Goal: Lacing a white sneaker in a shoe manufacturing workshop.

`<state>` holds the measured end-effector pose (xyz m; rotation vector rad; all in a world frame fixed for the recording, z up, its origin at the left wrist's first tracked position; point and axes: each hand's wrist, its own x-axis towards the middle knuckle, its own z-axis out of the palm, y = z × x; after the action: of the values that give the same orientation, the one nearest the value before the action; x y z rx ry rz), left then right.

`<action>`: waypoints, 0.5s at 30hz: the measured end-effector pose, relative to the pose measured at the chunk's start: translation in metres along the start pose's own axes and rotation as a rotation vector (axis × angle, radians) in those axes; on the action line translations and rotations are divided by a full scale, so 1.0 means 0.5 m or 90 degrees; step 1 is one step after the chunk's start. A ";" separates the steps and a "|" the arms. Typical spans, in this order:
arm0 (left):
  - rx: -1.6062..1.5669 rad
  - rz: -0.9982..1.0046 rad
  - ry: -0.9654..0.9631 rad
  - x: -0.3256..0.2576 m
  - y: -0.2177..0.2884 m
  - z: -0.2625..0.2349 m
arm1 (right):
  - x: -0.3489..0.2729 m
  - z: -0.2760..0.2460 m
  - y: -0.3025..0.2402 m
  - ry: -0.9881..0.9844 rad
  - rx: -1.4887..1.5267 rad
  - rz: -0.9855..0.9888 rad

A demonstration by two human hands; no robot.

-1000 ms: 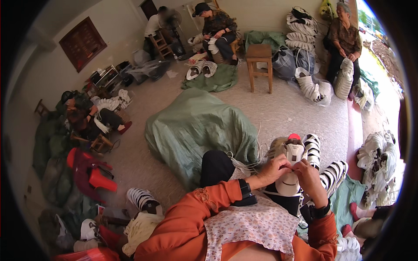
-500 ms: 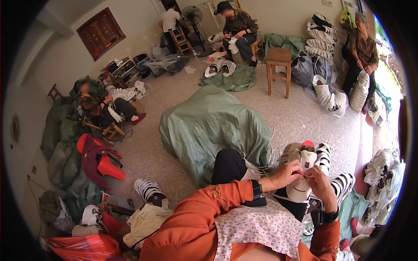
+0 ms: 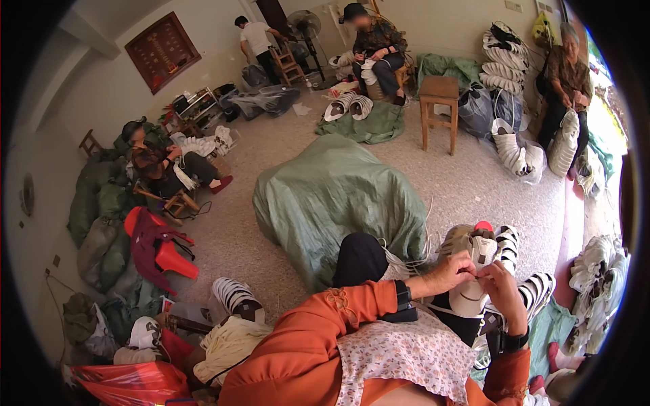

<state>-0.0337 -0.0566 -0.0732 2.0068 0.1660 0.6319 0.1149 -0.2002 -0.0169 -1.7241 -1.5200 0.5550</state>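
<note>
A pale beige-white shoe (image 3: 467, 301) rests toe-down over my lap, with its tongue and eyelet area beneath my fingers. My left hand (image 3: 452, 272) comes in from the left, fingertips pinched together over the shoe. Opposite it, my right hand (image 3: 502, 285) is also closed in a pinch, its fingertips almost meeting the left ones. Whatever thin piece lies between the fingers is too small to make out. Just beyond are striped white-and-dark nested shoes (image 3: 507, 245), with more of them (image 3: 537, 289) right of my right hand.
A large green tarp-covered heap (image 3: 338, 196) stands ahead of me. At my left lie a bundle of cream laces (image 3: 233, 345) and a red plastic bag (image 3: 132, 384). A wooden stool (image 3: 439, 101) stands farther off. Stacked shoes (image 3: 599, 284) line the right side. Several people sit or stand around the room.
The view has shifted slightly; both hands stay pinched over the shoe. At the back, the person in white now leans left over dark bags. The person at far right has raised a hand above the shoe stack.
</note>
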 end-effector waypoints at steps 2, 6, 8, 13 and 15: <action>-0.003 -0.005 0.004 0.000 0.000 0.002 | -0.007 0.000 -0.006 0.025 -0.042 -0.024; 0.005 -0.004 0.006 0.000 -0.002 0.004 | -0.011 -0.001 -0.015 0.063 -0.170 -0.043; 0.003 -0.007 0.004 0.000 -0.002 0.004 | -0.011 0.002 -0.019 0.071 -0.179 -0.035; 0.007 -0.011 0.014 -0.001 -0.002 0.005 | -0.013 0.005 -0.026 0.082 -0.174 -0.023; 0.004 -0.012 0.023 -0.002 -0.001 0.006 | -0.014 0.004 -0.026 0.084 -0.133 -0.012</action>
<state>-0.0328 -0.0592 -0.0750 1.9990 0.2076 0.6563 0.1036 -0.2062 -0.0091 -1.8620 -1.5427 0.2743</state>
